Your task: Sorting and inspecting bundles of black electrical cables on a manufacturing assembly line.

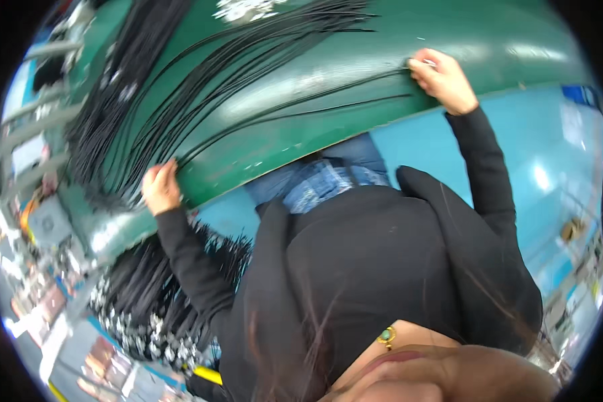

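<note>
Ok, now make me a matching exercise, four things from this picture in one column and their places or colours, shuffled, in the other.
Column one:
1. Left hand
2. Table
3. Right hand
4. Floor

Column two:
A. Light blue
B. At the right end of a long black cable
C. At the lower left end of the loose bundle
D. Green

Pairs: 1-C, 2-D, 3-B, 4-A
</note>
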{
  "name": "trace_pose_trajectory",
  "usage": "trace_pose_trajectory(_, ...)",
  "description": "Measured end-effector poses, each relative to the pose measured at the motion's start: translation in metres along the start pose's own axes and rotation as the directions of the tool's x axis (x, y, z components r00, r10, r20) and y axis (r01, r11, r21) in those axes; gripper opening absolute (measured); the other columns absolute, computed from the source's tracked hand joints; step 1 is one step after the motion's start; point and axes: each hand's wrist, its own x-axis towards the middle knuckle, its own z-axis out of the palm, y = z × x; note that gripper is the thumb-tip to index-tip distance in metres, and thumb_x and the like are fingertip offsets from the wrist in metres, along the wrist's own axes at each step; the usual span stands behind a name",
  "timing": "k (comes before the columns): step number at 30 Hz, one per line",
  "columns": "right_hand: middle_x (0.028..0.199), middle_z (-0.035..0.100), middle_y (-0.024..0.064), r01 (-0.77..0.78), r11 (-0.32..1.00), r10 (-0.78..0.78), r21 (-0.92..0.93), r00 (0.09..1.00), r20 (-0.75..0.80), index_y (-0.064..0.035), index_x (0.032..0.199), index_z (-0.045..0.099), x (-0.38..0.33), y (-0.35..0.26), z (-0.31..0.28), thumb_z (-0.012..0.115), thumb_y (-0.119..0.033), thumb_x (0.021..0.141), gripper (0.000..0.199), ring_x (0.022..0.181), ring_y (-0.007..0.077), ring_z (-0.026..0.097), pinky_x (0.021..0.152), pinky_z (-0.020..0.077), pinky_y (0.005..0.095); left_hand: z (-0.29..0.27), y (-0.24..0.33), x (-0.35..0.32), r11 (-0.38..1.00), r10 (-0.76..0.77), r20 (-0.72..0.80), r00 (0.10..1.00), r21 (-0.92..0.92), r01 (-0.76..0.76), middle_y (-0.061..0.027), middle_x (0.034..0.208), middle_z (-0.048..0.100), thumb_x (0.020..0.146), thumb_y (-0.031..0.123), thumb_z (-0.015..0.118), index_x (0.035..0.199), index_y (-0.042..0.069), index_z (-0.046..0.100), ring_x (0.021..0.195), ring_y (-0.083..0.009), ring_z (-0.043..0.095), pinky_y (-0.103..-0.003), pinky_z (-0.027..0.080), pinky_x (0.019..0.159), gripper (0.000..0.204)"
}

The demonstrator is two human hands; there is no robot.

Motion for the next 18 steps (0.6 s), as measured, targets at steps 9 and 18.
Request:
trace_pose_trajectory(9, 0.064, 0.054, -0.0005, 0.222, 0.899, -0.23, -0.377, 0.973, 0.025, -0.0028, 0.079, 0.058, -0.014, 0.009, 0.003, 0.06, -0.017, 0.083, 0.015, 0.06, 0.0076, 0.051, 0.053, 0.041, 0.0234, -0.008, -0.002, -0.011, 0.997, -0.068, 0.059, 0.996, 0.034, 0.066, -0.0097, 0.084, 0.06, 0.078, 0.009, 0.065, 0.092, 0.009, 0.067, 0.077, -0.0262, 0.058, -0.034, 0.048, 0.07, 0.014)
trace_pose_trajectory(18, 0.068, 0.058, 0.0006, 0.249, 0.902, -0.232, -0.352, 0.969, 0.09, -0.0011, 0.084, 0.059, -0.016, 0.004, -0.009, 0.059, -0.016, 0.085, 0.015, 0.063, 0.0101, 0.055, 0.056, 0.0437, 0.0242, 0.0, 0.078, 0.056, 0.999, 0.005, -0.03, 1.0, 0.052, -0.004, -0.011, 0.084, 0.06, 0.079, 0.012, 0.064, 0.095, 0.007, 0.064, 0.074, -0.0284, 0.059, -0.035, 0.049, 0.066, 0.016)
